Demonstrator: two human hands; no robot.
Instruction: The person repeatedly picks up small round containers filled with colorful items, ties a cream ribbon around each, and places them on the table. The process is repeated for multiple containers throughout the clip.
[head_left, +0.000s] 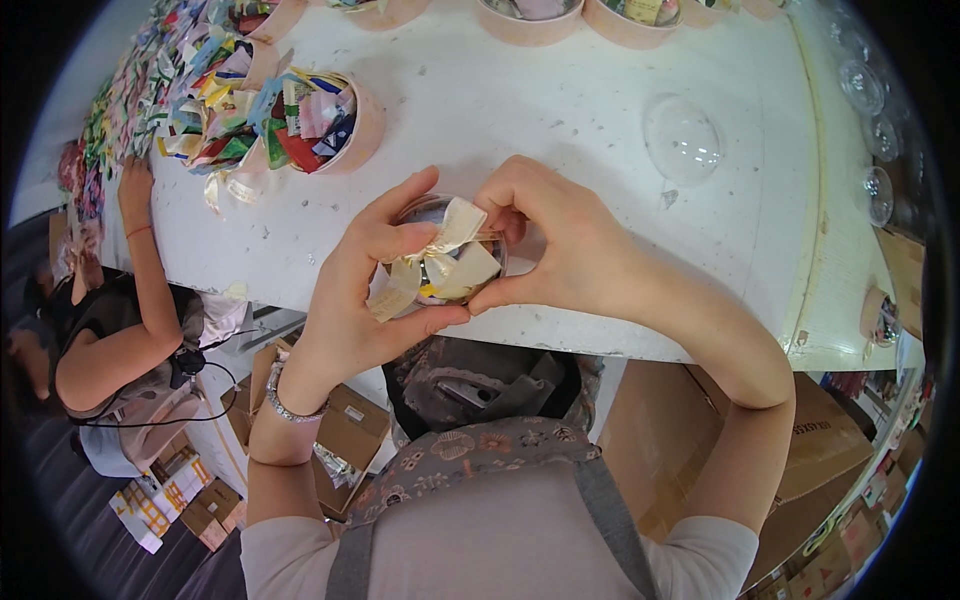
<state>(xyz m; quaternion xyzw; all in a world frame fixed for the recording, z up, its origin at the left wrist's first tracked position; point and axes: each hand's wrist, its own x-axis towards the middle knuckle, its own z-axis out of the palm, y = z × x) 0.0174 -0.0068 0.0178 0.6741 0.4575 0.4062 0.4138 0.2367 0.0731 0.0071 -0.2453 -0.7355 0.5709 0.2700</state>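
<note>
Near the table's front edge, my left hand (375, 262) grips a small round clear container (491, 289) from its left side, with the thumb below and fingers over the top. A cream ribbon bow (439, 266) lies across the container, and colourful contents show around it. My right hand (551, 232) holds the container's right rim between bent fingers above and the thumb below. A clear plastic dome (682, 140) rests on the white table (585, 82) beyond my right hand.
Pale pink round tubs (367, 127) full of colourful wrapped packets stand at the left, beside a large heap of packets (142, 97). More tubs (531, 28) line the far side. Clear domes (862, 86) lie at the right edge. Another person's arm (146, 262) reaches to the heap. Cardboard boxes (660, 442) stand below.
</note>
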